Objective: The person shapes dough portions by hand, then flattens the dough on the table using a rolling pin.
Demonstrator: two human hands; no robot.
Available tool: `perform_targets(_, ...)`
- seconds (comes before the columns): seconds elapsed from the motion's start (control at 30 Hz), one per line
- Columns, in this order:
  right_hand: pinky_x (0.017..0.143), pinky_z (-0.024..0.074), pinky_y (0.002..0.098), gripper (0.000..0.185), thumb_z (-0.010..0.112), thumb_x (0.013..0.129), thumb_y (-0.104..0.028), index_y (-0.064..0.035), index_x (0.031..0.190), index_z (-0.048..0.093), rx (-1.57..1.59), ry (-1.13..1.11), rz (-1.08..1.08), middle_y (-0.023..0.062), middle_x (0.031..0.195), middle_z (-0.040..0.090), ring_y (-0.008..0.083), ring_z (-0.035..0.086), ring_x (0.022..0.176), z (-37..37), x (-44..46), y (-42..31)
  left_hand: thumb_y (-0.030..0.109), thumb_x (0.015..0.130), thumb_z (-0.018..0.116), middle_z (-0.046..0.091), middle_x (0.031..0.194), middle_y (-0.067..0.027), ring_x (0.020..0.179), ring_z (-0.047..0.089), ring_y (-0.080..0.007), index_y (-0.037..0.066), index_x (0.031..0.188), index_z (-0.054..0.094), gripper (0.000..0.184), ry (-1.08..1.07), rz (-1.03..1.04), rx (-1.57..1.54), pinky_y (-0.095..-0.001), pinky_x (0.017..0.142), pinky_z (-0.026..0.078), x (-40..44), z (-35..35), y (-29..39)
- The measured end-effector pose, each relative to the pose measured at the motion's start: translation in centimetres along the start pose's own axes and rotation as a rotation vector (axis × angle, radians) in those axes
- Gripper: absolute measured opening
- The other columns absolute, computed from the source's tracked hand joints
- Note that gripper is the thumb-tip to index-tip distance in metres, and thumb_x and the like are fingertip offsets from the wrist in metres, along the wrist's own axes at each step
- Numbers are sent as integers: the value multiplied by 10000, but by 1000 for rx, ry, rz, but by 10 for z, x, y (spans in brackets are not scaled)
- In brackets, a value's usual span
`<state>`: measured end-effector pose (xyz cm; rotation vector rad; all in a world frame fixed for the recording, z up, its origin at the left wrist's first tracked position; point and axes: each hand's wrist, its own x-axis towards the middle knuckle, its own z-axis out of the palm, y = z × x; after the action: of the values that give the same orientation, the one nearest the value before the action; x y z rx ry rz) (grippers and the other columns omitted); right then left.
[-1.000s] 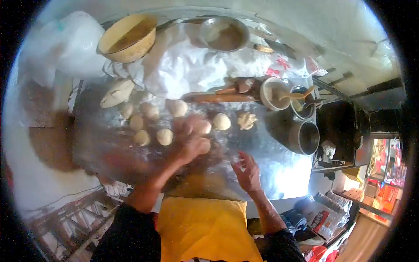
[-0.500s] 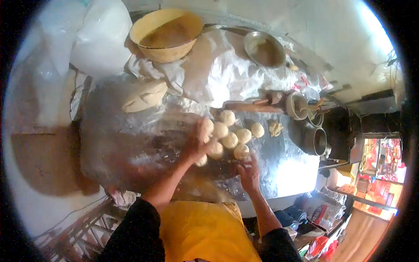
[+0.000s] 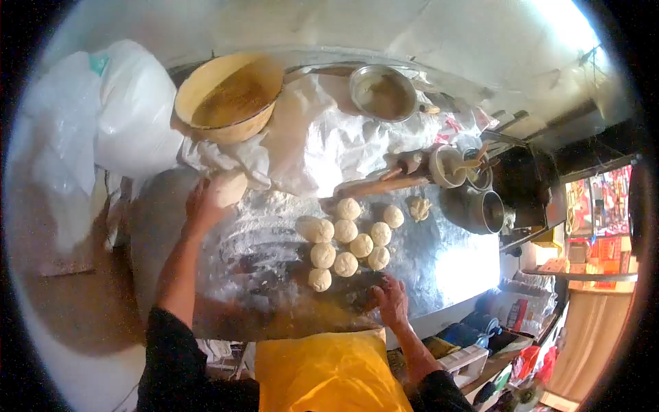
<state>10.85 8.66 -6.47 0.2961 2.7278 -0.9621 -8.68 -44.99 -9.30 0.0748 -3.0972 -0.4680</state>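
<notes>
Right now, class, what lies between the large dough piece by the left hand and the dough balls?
The head view shows only tabletop dusted with white powder between the large dough piece and the dough balls.

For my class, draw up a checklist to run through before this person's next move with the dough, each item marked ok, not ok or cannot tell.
1. Left hand at the large dough piece: ok, touching its left end.
2. Firmness of that hold: cannot tell; the fingers are partly hidden.
3. Right hand off the dough balls: ok, it is nearer the front edge.
4. Flour on the tabletop: ok, scattered left of the balls.
5. Every small portion rounded: not ok; one rough lump is uneven.
</notes>
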Motion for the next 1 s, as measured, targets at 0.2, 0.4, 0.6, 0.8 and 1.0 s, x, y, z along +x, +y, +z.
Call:
perform_targets(0.2, 870, 557, 481, 472, 689, 991, -182, -51, 1436, 600, 67, -4, -43, 171, 1021, 688, 365, 688, 944, 6, 2, 15, 184, 721, 896, 631, 1250, -190, 1156, 641, -423, 62, 1433, 561, 797, 90, 80, -303, -497, 973, 539, -27, -42, 61)
perform_targets(0.4, 818, 566, 460, 376, 687, 1006, -189, -29, 1345, 659, 189, -43, 36, 193, 1028, 691, 350, 700, 902, -4, 20, 13, 197, 770, 902, 555, 1426, -237, 1316, 556, -457, 72, 1550, 445, 913, 423, 89, -443, -530, 1107, 459, 59, -25, 152)
perform_targets(0.6, 820, 566, 503, 265, 655, 1006, -144, -38, 1244, 698, -1, 141, -234, 213, 1152, 671, 407, 677, 977, -41, 109, -12, 337, 930, 790, 291, 1730, -172, 1586, 273, -421, 132, 1698, 284, 942, 164, 287, 106, -577, 1282, 210, 67, 16, 189)
perform_targets(0.8, 1026, 489, 535, 355, 626, 952, -96, -93, 1305, 664, -434, 324, -510, 142, 1306, 642, 371, 595, 1229, -52, 254, -14, 564, 968, 705, 236, 1742, -226, 1601, 247, -414, 102, 1672, 324, 925, 13, 343, -333, -633, 1273, 186, -22, 55, 187)
perform_targets(1.0, 1086, 437, 489, 386, 678, 908, -125, -135, 1294, 671, -689, 244, -676, 123, 1246, 642, 324, 588, 1232, -58, 300, -18, 609, 776, 900, 120, 1726, -338, 1581, 156, -576, 73, 1690, 172, 1286, -367, 444, -303, -694, 1259, 186, -157, 60, 185)
